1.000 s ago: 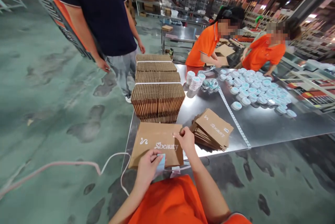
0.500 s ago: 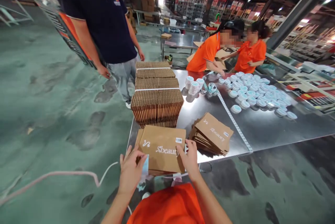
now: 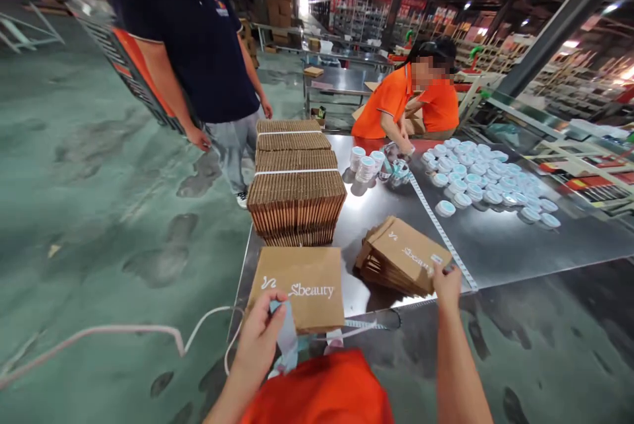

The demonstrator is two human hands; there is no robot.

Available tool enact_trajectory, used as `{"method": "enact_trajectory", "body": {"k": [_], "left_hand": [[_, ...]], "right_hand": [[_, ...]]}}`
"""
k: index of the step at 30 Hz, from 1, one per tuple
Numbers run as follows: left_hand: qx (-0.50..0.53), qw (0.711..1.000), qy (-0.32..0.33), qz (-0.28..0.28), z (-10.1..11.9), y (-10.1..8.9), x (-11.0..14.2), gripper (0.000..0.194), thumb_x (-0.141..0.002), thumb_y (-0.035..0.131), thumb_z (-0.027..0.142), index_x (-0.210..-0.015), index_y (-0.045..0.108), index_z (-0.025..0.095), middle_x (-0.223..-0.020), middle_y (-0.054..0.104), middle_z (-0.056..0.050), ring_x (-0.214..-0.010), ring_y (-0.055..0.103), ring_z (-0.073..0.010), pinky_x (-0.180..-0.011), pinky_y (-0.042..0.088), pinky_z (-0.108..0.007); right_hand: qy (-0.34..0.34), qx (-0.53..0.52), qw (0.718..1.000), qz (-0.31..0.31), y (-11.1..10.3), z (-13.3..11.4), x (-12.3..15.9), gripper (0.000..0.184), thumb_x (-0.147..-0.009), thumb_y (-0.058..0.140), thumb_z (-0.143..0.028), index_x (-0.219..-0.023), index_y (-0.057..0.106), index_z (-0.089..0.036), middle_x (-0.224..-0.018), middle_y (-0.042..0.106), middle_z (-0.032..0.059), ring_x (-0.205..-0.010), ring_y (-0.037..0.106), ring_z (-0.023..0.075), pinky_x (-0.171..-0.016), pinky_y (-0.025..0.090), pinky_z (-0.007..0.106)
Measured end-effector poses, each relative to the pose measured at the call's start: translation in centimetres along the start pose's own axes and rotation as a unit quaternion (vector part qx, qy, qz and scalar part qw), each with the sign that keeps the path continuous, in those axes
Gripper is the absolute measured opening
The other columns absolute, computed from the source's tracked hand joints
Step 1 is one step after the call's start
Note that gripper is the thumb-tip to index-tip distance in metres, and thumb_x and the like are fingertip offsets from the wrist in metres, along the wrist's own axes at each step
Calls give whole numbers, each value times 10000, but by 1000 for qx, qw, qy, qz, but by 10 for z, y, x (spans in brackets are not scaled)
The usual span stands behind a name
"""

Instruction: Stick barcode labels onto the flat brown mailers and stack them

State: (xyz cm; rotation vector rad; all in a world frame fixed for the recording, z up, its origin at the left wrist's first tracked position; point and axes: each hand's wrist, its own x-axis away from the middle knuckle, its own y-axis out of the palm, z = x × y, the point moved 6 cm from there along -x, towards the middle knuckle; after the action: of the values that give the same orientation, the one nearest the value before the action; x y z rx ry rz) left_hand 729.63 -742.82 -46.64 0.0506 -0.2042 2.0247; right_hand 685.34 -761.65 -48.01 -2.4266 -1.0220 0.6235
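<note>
My left hand [image 3: 262, 328] pinches a pale blue label strip [image 3: 287, 337] that hangs down toward my lap. Under its fingertips lies a brown flat-folded cardboard box [image 3: 310, 312] printed "Sbeauty", on top of a low pile at the table's near edge; no sticker shows on it. To the right, my right hand [image 3: 447, 284] grips the near right corner of another flat-folded cardboard box [image 3: 411, 247]. That one bears a small white sticker and rests on a fanned stack [image 3: 379, 272] of similar boxes.
Strapped bundles of flat cardboard [image 3: 297, 189] stand behind the near pile. Round white tubs [image 3: 475, 176] cover the table's far right, with a few stacked tubs [image 3: 365, 166] nearer. A person in dark blue [image 3: 198, 47] stands left; co-workers in orange [image 3: 384, 104] are across the table.
My right hand has moved the stickered box from the near pile onto the right stack, exposing a box without a sticker. My left hand has shifted slightly right with the strip.
</note>
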Motion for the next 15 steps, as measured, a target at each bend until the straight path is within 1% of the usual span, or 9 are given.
{"method": "enact_trajectory", "body": {"k": [1, 3, 5, 6, 9, 11, 13, 14, 15], "left_hand": [[13, 1000, -10, -22, 0, 5, 0, 243, -764, 569, 436, -847, 566, 208, -644, 582, 21, -554, 522, -146, -533, 445, -245], [7, 999, -14, -48, 3, 13, 2, 241, -781, 550, 433, -842, 594, 204, -654, 592, 15, -575, 538, -150, -558, 453, -248], [-24, 998, 2, -55, 8, 19, 5, 275, -817, 497, 444, -805, 623, 201, -696, 623, -10, -644, 576, -169, -620, 475, -264], [-39, 998, 11, -55, 10, 22, 6, 295, -831, 472, 445, -791, 630, 200, -721, 641, -25, -686, 596, -184, -657, 486, -278], [-55, 997, 29, -55, 11, 28, 9, 272, -834, 471, 402, -893, 638, 195, -868, 695, -64, -852, 646, -220, -796, 509, -323], [-53, 997, 32, -47, 8, 28, 11, 278, -827, 494, 374, -993, 625, 194, -983, 708, -86, -944, 656, -230, -852, 513, -338], [-60, 997, 39, -32, 7, 23, 12, 288, -827, 508, 372, -1020, 628, 195, -1030, 713, -101, -966, 667, -234, -841, 530, -332], [-70, 996, 47, -21, 8, 20, 14, 287, -826, 514, 375, -1014, 637, 196, -1020, 720, -103, -942, 677, -235, -808, 543, -322], [-81, 995, 59, -12, 10, 16, 15, 285, -822, 523, 377, -1006, 646, 197, -1004, 726, -102, -916, 686, -234, -780, 552, -314]], "right_hand": [[1, 26, 1000, 2, 4, 1, 5, 572, -644, 613, -493, -1048, 568, -90, -1003, 633, 236, -954, 599, 355, -824, 460, 486], [9, 11, 999, -40, 18, -8, 31, 571, -658, 594, -472, -1071, 562, -79, -1109, 599, 255, -1009, 583, 349, -870, 449, 481], [-8, -51, 990, -130, 34, -34, 75, 506, -706, 563, -473, -1054, 574, -105, -1116, 610, 214, -980, 597, 306, -870, 465, 451], [-17, -94, 978, -186, 41, -51, 100, 463, -728, 562, -473, -1031, 585, -124, -1076, 630, 183, -956, 604, 285, -870, 471, 437], [-52, -195, 911, -359, 55, -106, 177, 329, -803, 569, -450, -985, 617, -179, -980, 665, 102, -915, 612, 232, -855, 484, 377], [-80, -225, 855, -460, 57, -136, 220, 272, -843, 559, -431, -954, 638, -196, -927, 676, 73, -869, 616, 207, -802, 496, 337], [-112, -244, 802, -534, 55, -155, 251, 260, -848, 576, -425, -965, 649, -205, -893, 681, 51, -817, 617, 183, -743, 502, 302], [-130, -249, 783, -554, 53, -161, 262, 259, -836, 599, -422, -972, 652, -207, -882, 680, 41, -793, 613, 172, -717, 500, 286], [-149, -248, 773, -564, 52, -164, 269, 251, -821, 624, -414, -964, 655, -209, -858, 675, 31, -761, 604, 160, -685, 494, 270]]}}
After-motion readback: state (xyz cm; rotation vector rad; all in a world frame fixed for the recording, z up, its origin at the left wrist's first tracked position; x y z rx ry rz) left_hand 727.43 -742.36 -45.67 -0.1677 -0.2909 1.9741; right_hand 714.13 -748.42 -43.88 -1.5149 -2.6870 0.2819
